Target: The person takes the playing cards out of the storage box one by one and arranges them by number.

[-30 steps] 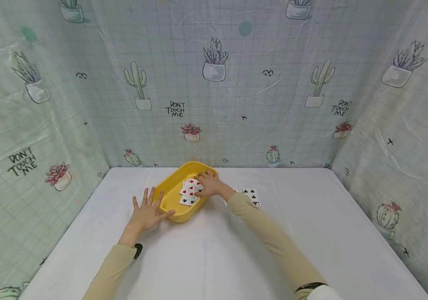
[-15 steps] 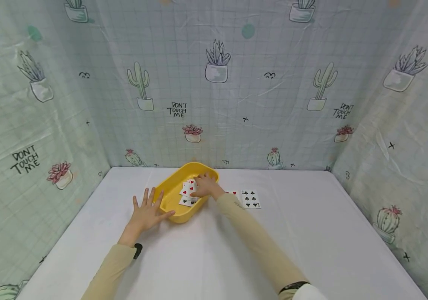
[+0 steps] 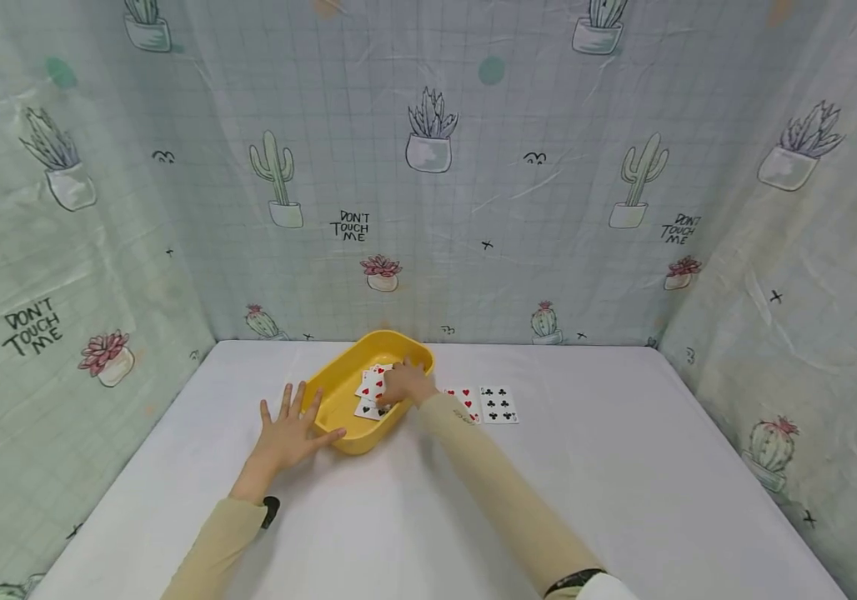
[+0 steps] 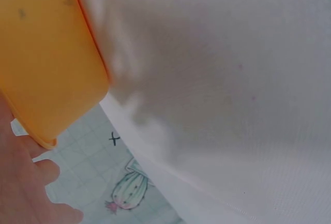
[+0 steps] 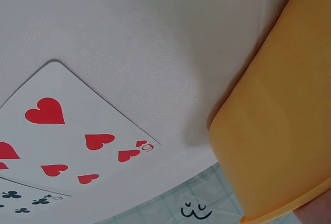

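Note:
A yellow plastic tray sits at an angle near the back of the white table, with several playing cards overlapping inside it. With fingers spread wide, my left hand rests against the tray's near-left rim. My right hand reaches over the right rim and into the tray, covering part of the cards. Its fingertips are hidden, so whether it pinches a card does not show. Close to the right wrist, a hearts card and the six of clubs lie face up on the table.
Behind the tray hangs a cactus-print curtain, which also lines both sides. The white tabletop stretches to the right and front. My right sleeve crosses the table's middle, its cuff beside the hearts card.
My right hand and forearm have shifted left, covering more of the cards in the tray and revealing the hearts card on the table. My left hand stays at the rim.

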### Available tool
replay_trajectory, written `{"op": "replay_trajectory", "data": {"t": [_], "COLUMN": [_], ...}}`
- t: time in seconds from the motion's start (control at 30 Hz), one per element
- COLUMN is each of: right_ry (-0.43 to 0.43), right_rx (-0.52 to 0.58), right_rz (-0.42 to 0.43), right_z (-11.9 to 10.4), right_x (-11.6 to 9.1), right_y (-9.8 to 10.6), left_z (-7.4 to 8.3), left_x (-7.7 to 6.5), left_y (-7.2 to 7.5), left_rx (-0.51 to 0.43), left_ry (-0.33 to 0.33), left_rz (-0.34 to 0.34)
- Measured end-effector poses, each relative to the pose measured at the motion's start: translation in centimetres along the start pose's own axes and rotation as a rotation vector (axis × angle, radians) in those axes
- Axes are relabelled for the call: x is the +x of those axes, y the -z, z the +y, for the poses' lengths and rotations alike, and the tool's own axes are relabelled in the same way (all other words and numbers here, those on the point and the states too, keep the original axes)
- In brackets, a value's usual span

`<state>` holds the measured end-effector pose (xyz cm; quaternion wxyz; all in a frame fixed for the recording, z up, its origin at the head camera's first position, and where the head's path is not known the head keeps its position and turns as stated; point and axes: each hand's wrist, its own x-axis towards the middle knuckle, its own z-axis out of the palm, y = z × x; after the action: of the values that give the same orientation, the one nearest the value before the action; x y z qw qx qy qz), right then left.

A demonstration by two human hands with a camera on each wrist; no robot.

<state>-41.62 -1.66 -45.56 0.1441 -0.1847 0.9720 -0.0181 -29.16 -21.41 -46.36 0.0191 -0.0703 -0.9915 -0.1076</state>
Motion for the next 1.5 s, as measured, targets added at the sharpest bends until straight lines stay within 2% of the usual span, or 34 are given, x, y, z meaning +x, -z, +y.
{"op": "replay_trajectory", "data": {"t": [0.23,0.5,0.83,1.13,1.5], "right_ry": [-0.001,0.028,0.027,0.007,0.026], "right_rx": [0.028,0.012,-0.034,0.021,0.035], "right_rz": [-0.011,0.005,0.029,0.020,0.053], "right_z": [0.2,0.0,-0.3,-0.6,-0.6], "right_x": [-0.2,-0.2,-0.5,-1.5,-1.3], "right_y": [0.2,0.2,0.6,0.6,0.8], "left_z": [0.4,0.4,0.5,0.3,0.2], "left_x": [0.2,0.1,0.1,0.0,0.1], "left_y": [0.1,0.5,0.6,0.3,0.2], "left_rx": [-0.005,0.008,0.000,0.002,0.006], "left_ry": [0.005,0.012,0.001,0.003,0.005], "left_rz": [-0.027,-0.045,-0.023,-0.031,-0.032]}}
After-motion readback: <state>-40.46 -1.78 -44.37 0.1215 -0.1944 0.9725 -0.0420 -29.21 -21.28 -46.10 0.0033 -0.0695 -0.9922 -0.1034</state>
